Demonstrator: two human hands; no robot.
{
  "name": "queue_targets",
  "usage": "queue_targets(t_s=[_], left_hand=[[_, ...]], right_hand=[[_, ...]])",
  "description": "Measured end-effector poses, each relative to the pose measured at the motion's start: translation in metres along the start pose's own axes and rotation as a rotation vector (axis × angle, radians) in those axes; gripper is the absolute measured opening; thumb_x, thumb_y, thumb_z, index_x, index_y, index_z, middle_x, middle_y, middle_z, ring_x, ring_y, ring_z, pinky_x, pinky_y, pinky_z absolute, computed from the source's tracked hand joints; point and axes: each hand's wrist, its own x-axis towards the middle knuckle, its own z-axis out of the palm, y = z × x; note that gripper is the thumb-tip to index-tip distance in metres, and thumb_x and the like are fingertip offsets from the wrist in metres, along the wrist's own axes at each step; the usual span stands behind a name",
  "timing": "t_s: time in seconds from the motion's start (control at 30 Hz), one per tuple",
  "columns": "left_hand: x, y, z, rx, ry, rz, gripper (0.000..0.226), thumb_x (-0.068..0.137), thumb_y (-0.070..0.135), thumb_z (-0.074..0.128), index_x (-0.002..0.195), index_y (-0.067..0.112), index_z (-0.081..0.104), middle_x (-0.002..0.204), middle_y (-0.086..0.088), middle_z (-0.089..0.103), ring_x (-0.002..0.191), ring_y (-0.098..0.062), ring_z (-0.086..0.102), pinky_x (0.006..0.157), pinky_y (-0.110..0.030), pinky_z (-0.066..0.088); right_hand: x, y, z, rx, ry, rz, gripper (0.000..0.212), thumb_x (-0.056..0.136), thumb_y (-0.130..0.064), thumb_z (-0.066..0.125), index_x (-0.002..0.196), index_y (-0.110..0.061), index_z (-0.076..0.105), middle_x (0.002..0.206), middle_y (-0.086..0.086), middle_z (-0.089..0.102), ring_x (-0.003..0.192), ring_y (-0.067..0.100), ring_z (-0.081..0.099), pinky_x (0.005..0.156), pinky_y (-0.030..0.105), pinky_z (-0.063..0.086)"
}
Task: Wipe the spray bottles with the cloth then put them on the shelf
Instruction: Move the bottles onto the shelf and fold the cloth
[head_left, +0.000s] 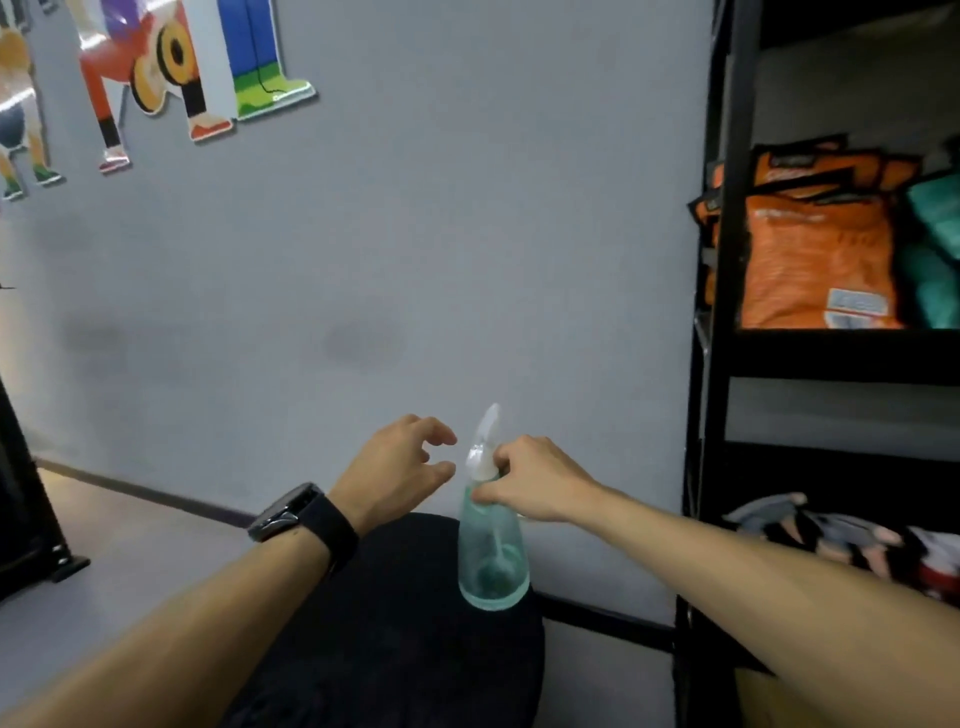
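Now, the black metal shelf (727, 312) fills the right side, an orange bag (821, 260) on one of its tiers. Near centre sits a round black stool (395, 623), and the translucent green spray bottle (492, 551) stands upright at its right edge. The right hand (535, 480) grips the bottle's neck below the white trigger. The left hand (400, 467), smartwatch (291, 512) on its wrist, hovers just left of the bottle, fingers loosely curled and holding nothing.

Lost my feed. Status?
Right hand grips spray bottle neck on black stool. Left hand open beside it. No cloth visible. Shelf path clear.
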Motion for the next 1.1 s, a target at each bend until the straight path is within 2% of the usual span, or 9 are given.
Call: queue_targets(t_s=[0.17,0.33,0.5,0.7,0.77,0.87,0.97,1.1], left_hand=[[0.017,0.045,0.022,-0.04,-0.045,0.086,0.029,0.092,0.026,0.065,0.12,0.025,0.063,0.124,0.005,0.058,0.102,-0.011,0.061,0.088,-0.025,0.049],[0.031,0.089,0.043,-0.071,-0.088,0.181,0.029,0.092,0.026,0.064,0.122,0.025,0.062,0.125,0.006,0.057,0.101,-0.01,0.061,0.084,-0.02,0.046],[0.038,0.132,0.062,-0.098,-0.126,0.269,0.029,0.091,0.026,0.065,0.12,0.025,0.062,0.124,0.005,0.058,0.101,-0.011,0.062,0.089,-0.025,0.05],[0.043,0.18,0.083,-0.111,-0.157,0.38,0.028,0.092,0.029,0.065,0.12,0.026,0.063,0.123,0.005,0.058,0.101,-0.012,0.062,0.087,-0.026,0.051],[0.043,0.195,0.092,-0.126,-0.172,0.41,0.026,0.092,0.03,0.066,0.118,0.027,0.064,0.12,0.006,0.059,0.1,-0.012,0.062,0.088,-0.028,0.052],[0.044,0.219,0.106,-0.149,-0.191,0.462,0.025,0.092,0.027,0.066,0.116,0.024,0.065,0.116,0.005,0.059,0.1,-0.013,0.062,0.086,-0.025,0.05],[0.044,0.243,0.119,-0.167,-0.209,0.51,0.026,0.092,0.025,0.066,0.117,0.021,0.066,0.117,0.005,0.059,0.103,-0.014,0.06,0.086,-0.023,0.048],[0.047,0.271,0.137,-0.197,-0.243,0.557,0.027,0.091,0.024,0.066,0.118,0.021,0.065,0.119,0.001,0.06,0.104,-0.015,0.061,0.095,-0.033,0.052]], right_hand=[[-0.021,0.035,-0.038,-0.011,0.08,0.091,0.032,0.072,-0.033,0.071,0.076,-0.002,0.063,0.064,0.0,0.052,0.054,0.015,0.044,0.052,0.03,0.036],[-0.045,0.063,-0.072,-0.043,0.139,0.141,0.029,0.071,-0.035,0.072,0.075,-0.006,0.066,0.065,0.0,0.057,0.054,0.014,0.048,0.05,0.026,0.036],[-0.071,0.085,-0.1,-0.061,0.194,0.198,0.026,0.072,-0.036,0.074,0.064,-0.016,0.06,0.063,-0.002,0.056,0.051,0.012,0.046,0.049,0.025,0.034],[-0.107,0.107,-0.13,-0.057,0.228,0.281,0.026,0.072,-0.034,0.072,0.074,-0.009,0.066,0.074,0.007,0.068,0.053,0.017,0.06,0.05,0.028,0.043],[-0.12,0.114,-0.141,-0.071,0.228,0.305,0.025,0.072,-0.033,0.073,0.069,-0.01,0.063,0.064,0.003,0.062,0.048,0.015,0.056,0.045,0.024,0.039],[-0.136,0.128,-0.158,-0.083,0.237,0.344,0.026,0.073,-0.032,0.073,0.063,-0.015,0.057,0.063,0.0,0.058,0.046,0.011,0.052,0.046,0.023,0.037],[-0.15,0.146,-0.176,-0.076,0.26,0.373,0.03,0.07,-0.033,0.074,0.059,-0.014,0.054,0.056,-0.001,0.056,0.05,0.016,0.052,0.051,0.029,0.039],[-0.168,0.175,-0.2,-0.084,0.302,0.41,0.034,0.065,-0.036,0.072,0.06,-0.012,0.049,0.058,0.002,0.049,0.055,0.018,0.048,0.054,0.035,0.034]])
